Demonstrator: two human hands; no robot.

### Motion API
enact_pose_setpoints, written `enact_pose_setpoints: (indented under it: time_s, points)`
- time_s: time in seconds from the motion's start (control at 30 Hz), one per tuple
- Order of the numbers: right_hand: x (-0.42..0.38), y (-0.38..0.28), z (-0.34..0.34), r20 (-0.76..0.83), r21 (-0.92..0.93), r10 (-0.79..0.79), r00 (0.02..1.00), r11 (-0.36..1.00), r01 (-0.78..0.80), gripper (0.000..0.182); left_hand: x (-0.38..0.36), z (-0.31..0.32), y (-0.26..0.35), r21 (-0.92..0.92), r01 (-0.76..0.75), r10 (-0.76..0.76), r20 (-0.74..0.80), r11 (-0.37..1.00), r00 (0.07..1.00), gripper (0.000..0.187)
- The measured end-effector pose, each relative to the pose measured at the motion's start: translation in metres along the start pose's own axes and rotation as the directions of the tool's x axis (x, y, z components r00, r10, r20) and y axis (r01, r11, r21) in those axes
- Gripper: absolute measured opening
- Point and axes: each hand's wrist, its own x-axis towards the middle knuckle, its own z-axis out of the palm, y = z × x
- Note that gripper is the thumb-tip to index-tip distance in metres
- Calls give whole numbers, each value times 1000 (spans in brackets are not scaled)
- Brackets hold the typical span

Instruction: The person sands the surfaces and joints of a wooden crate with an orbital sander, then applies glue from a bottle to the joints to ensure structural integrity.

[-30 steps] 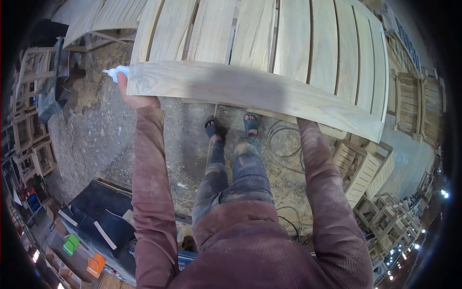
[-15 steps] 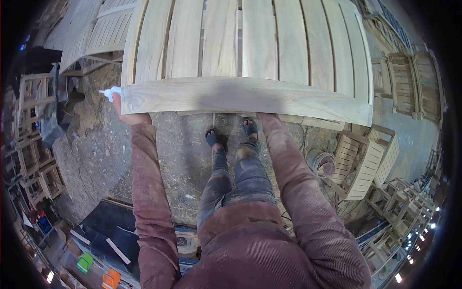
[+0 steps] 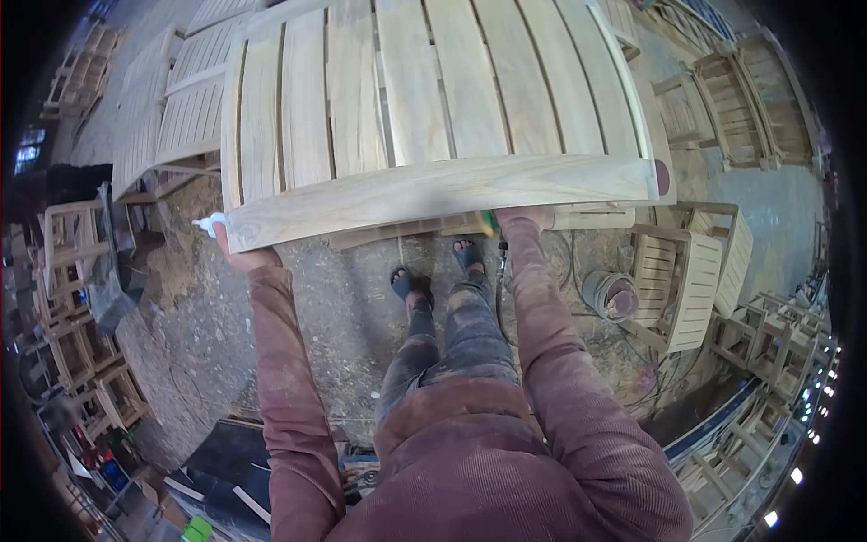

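Note:
A slatted wooden tabletop (image 3: 433, 185) spans the upper middle, its near edge board slightly tilted. At its near left corner my left hand (image 3: 246, 258) is closed round a white bottle (image 3: 213, 222) with a narrow nozzle, whose tip points left. My right hand (image 3: 526, 219) is just under the near edge, right of the middle, closed on a green tool (image 3: 490, 223) with a dark hose (image 3: 501, 271) hanging from it. The edge board hides part of the tool and the fingers of that hand.
Slatted wooden furniture (image 3: 190, 108) stands at the left and more wooden chairs (image 3: 695, 298) at the right. A bucket (image 3: 614, 296) sits on the floor (image 3: 208, 352) near the chairs. Hoses lie around it. A black surface (image 3: 230, 470) with light wood strips is at the lower left.
The tabletop has shifted left in view and slants more. The green tool and its hose now show at my right hand. My left hand with the bottle sits slightly lower in view.

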Motion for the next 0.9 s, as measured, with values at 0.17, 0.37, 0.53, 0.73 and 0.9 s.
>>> enact_pose_setpoints:
  time_s: [0.17,0.37,0.53,0.73,0.9]
  points:
    - [38,15,37,-155,31,11,988,1000,-6,57,0,-1,2,41,39,-41,52,998,998,51]
    - [-12,6,43,-150,246,122,981,966,-82,50,7,-9,2,125,6,-17,84,992,996,51]
    - [-27,-10,14,12,359,182,983,917,-174,52,10,-9,2,152,-29,9,132,988,991,49]
    - [11,13,9,-25,403,293,956,878,-258,55,21,-24,1,163,35,-64,176,986,982,50]
    - [30,17,32,-164,300,259,952,932,-202,52,21,-23,3,198,-32,-8,194,980,981,50]
